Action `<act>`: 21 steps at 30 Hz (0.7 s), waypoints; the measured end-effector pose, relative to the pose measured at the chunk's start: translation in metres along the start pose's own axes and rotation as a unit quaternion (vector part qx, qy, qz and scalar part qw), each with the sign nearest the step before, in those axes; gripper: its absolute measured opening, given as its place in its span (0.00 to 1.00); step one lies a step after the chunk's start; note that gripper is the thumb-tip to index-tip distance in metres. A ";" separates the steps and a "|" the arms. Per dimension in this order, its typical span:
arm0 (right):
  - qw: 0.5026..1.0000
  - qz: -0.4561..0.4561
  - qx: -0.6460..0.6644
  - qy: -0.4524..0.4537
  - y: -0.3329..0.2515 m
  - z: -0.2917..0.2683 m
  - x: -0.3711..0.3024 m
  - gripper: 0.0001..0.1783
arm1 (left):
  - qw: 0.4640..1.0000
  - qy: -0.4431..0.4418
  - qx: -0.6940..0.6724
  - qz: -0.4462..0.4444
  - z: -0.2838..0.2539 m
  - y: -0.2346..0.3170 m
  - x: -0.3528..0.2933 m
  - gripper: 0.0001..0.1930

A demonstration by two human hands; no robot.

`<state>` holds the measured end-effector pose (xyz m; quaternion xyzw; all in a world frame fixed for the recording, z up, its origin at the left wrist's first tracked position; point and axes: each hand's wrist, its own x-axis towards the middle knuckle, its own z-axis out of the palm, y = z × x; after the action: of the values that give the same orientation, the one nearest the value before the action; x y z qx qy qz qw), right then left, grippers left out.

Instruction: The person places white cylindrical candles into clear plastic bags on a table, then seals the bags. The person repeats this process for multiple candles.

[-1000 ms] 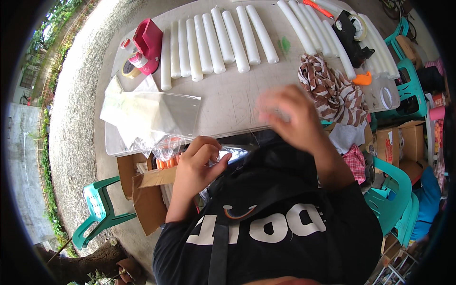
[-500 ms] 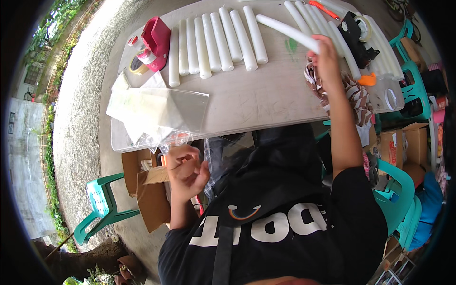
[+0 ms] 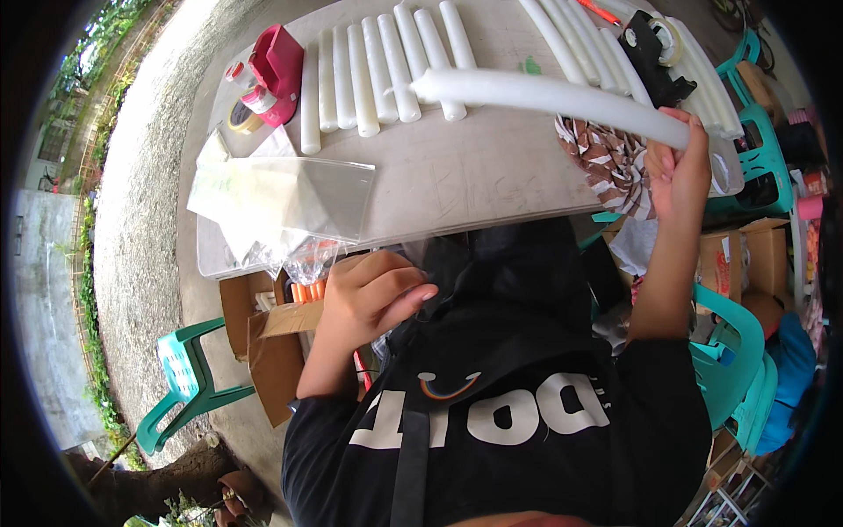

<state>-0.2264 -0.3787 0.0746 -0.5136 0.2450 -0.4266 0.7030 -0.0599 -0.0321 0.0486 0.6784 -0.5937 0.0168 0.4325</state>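
Note:
My right hand (image 3: pixel 680 167) grips one end of a long white candle (image 3: pixel 544 92). Its wick end points left, above the table and over the candle row. My left hand (image 3: pixel 373 294) is closed in front of my chest, just off the table's near edge. Faint clear plastic film (image 3: pixel 428 253) shows beside its fingers, though most of it is hard to see. On the table, several white candles (image 3: pixel 378 70) lie side by side. Clear plastic bags (image 3: pixel 347 198) are piled at the near left corner. A brown and white patterned cloth (image 3: pixel 606 167) lies beneath the held candle.
A pink tape dispenser (image 3: pixel 285 66), small bottles and a tape roll (image 3: pixel 244 117) stand at the table's left. More candles and a black tape dispenser (image 3: pixel 650 57) are at the right. Cardboard boxes (image 3: pixel 272 369) and green plastic chairs (image 3: pixel 189 373) flank me.
My right hand has drawn the candle nearer and to the right, lifting it over the table. My left hand has moved right and turned, its fingers now pressed together.

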 end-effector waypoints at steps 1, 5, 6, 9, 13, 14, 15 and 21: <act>1.000 0.003 0.013 -0.011 0.000 0.002 -0.006 0.24 | 0.999 -0.015 0.017 0.022 -0.003 0.001 0.004 0.09; 0.998 -0.013 0.037 -0.046 -0.009 0.002 -0.025 0.23 | 0.992 -0.097 0.066 0.037 -0.029 0.014 0.022 0.10; 0.997 -0.022 0.038 -0.058 -0.011 0.003 -0.027 0.23 | 0.990 -0.115 0.070 0.037 -0.035 0.018 0.025 0.10; 0.997 -0.027 0.007 -0.066 -0.017 0.002 -0.033 0.23 | 0.982 -0.163 0.089 0.036 -0.047 0.026 0.029 0.11; 0.994 -0.055 -0.044 -0.078 -0.025 -0.010 -0.034 0.23 | 0.978 -0.190 0.085 0.025 -0.054 0.032 0.035 0.11; 0.994 -0.064 -0.051 -0.077 -0.026 -0.011 -0.034 0.23 | 0.978 -0.195 0.076 0.006 -0.056 0.034 0.035 0.11; 0.993 -0.072 -0.059 -0.076 -0.026 -0.013 -0.033 0.24 | 0.977 -0.201 0.066 -0.013 -0.057 0.034 0.035 0.11; 0.981 -0.084 -0.139 -0.106 -0.033 -0.010 -0.048 0.26 | 0.968 -0.241 0.063 0.002 -0.039 0.032 0.032 0.09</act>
<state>-0.2708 -0.3466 0.0973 -0.6671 0.1818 -0.3891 0.6087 -0.0579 -0.0315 0.1083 0.6867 -0.6799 -0.1092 0.2329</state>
